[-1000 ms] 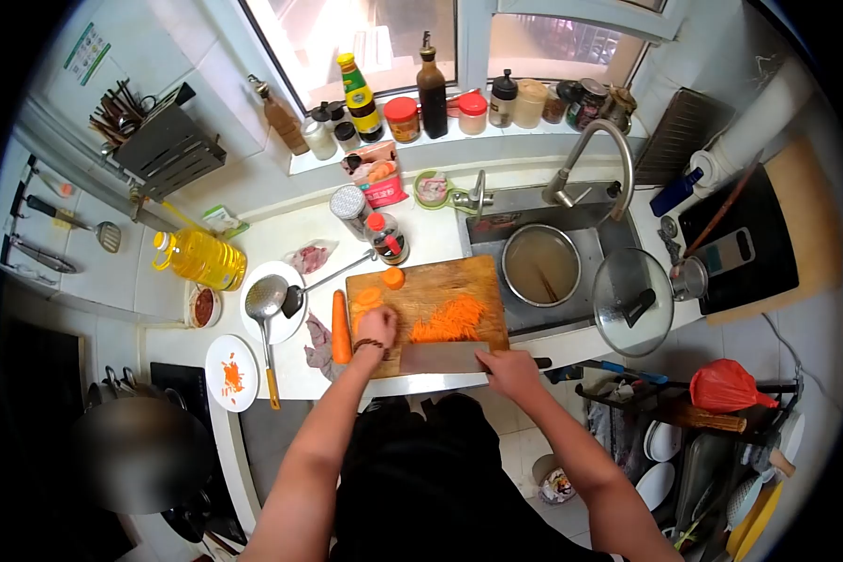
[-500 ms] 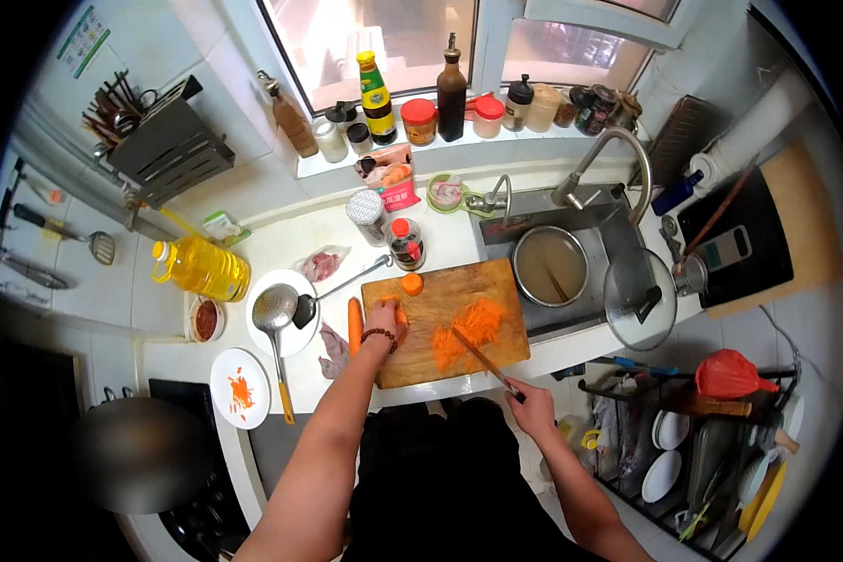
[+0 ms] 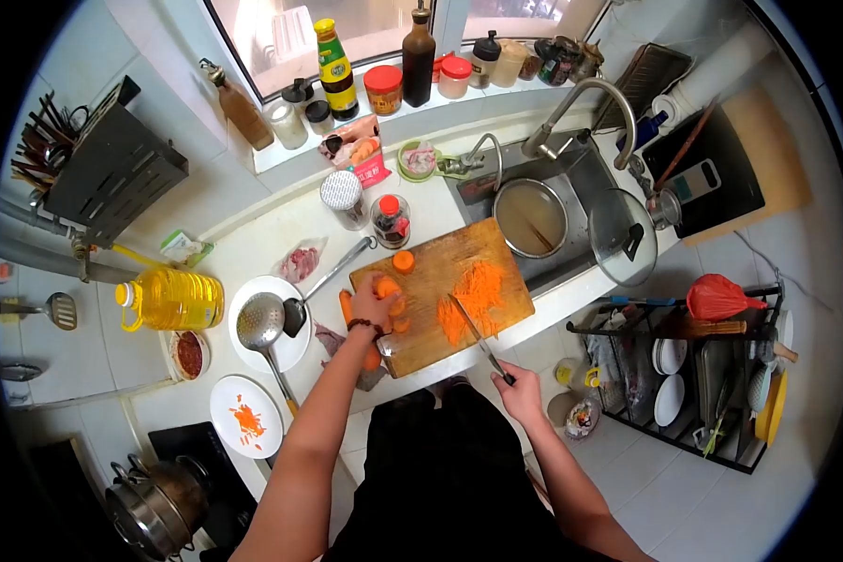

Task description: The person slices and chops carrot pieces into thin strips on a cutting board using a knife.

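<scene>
Carrot slices (image 3: 396, 304) lying under and beside left hand (image 3: 368, 305), nearer one, grip unclear; right hand (image 3: 523, 393) gripping knife (image 3: 479, 334), long axis slanting forward-left.

The head camera looked forward and steeply down from above the person's dark clothes (image 3: 440, 478), which took up the bottom centre of the frame. It sat near enough for both arms (image 3: 300, 459) to reach in from the lower edge, with the board (image 3: 417, 295) close to the middle. Its wide, round-edged view ran from the window (image 3: 262, 37) at the top to the rack (image 3: 698, 451) at lower right, and the desk (image 3: 253, 248) slanted upward toward the right.
</scene>
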### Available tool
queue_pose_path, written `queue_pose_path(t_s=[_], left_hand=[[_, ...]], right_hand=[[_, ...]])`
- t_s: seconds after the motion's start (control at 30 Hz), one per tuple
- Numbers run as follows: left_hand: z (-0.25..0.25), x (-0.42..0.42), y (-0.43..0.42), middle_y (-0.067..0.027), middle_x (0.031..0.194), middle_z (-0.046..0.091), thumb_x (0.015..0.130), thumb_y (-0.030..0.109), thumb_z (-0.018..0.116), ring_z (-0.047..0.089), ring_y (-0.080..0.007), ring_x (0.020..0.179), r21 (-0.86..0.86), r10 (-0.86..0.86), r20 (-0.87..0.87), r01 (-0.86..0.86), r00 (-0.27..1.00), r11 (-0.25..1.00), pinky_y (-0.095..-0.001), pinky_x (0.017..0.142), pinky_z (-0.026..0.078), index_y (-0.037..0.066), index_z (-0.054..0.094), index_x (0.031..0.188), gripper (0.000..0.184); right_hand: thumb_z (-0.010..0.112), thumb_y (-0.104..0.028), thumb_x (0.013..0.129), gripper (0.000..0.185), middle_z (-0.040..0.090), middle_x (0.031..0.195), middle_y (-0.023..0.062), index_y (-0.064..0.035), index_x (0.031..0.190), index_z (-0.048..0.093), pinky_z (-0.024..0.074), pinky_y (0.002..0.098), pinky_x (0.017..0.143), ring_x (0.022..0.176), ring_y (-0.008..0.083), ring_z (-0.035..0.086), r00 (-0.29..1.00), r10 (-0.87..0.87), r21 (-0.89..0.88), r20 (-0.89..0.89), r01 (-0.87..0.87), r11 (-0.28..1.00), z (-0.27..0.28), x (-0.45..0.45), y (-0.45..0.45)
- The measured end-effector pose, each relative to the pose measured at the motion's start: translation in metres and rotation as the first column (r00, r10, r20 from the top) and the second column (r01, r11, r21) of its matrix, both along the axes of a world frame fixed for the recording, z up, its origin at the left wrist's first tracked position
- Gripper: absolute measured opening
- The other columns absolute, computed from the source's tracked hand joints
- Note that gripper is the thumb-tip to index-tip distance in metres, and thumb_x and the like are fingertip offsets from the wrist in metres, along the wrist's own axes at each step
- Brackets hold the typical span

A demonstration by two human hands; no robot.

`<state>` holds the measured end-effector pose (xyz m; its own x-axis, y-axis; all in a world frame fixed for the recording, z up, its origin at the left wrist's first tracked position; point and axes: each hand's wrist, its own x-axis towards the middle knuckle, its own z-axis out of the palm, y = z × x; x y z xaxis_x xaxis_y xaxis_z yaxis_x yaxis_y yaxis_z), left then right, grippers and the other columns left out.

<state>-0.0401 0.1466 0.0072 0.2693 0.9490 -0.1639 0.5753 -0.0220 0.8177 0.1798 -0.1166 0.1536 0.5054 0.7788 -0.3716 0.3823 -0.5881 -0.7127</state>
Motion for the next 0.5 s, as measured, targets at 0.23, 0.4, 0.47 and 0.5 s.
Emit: queue_pose_path(t_s=[0.23,0.4,0.47,0.5], left_hand=[[-0.002,0.001,-0.116,-0.0121,0.086,0.067,0.079,0.024,0.083,0.066,-0.0254,0.076,-0.098,-0.034,-0.049,0.029,0.998,0.995,-0.0378,0.072,0.055,0.007,0.064,0.112,0.042],[-0.023,0.038,-0.133,-0.0195,0.106,0.07,0.084,0.024,0.079,0.068,-0.034,0.098,-0.004,0.025,-0.08,-0.026,0.997,1.0,-0.0407,0.084,0.054,0.002,0.063,0.115,0.041],[-0.03,0.042,-0.131,-0.0216,0.109,0.068,0.087,0.024,0.076,0.067,-0.0375,0.101,0.018,0.028,-0.145,-0.026,0.989,1.0,-0.0426,0.086,0.053,0.002,0.063,0.118,0.041],[-0.024,0.042,-0.132,-0.0216,0.109,0.068,0.087,0.024,0.076,0.067,-0.0375,0.101,0.021,0.023,-0.146,-0.02,0.989,1.0,-0.0426,0.086,0.053,0.002,0.063,0.118,0.041]], right_hand=[[0.068,-0.014,0.091,0.017,0.06,0.065,0.019,0.0,0.099,0.071,0.0462,0.0379,0.059,0.057,0.0209,0.055,0.987,0.127,0.029,-0.098,-0.125,0.992,-0.019,-0.015,0.012],[0.067,-0.019,0.091,0.02,0.06,0.064,0.0181,0.0011,0.089,0.068,0.0451,0.0412,0.057,0.056,0.0275,0.059,0.982,0.178,0.076,-0.06,-0.174,0.982,-0.047,-0.017,0.011],[0.067,-0.019,0.091,0.019,0.062,0.066,0.0193,0.0005,0.092,0.069,0.0461,0.0416,0.058,0.057,0.0292,0.06,0.984,0.164,0.088,-0.074,-0.158,0.984,-0.049,-0.018,0.01],[0.067,-0.019,0.091,0.02,0.063,0.068,0.0205,-0.0001,0.096,0.071,0.047,0.042,0.059,0.059,0.0309,0.062,0.986,0.147,0.102,-0.083,-0.138,0.985,-0.05,-0.017,0.01]])
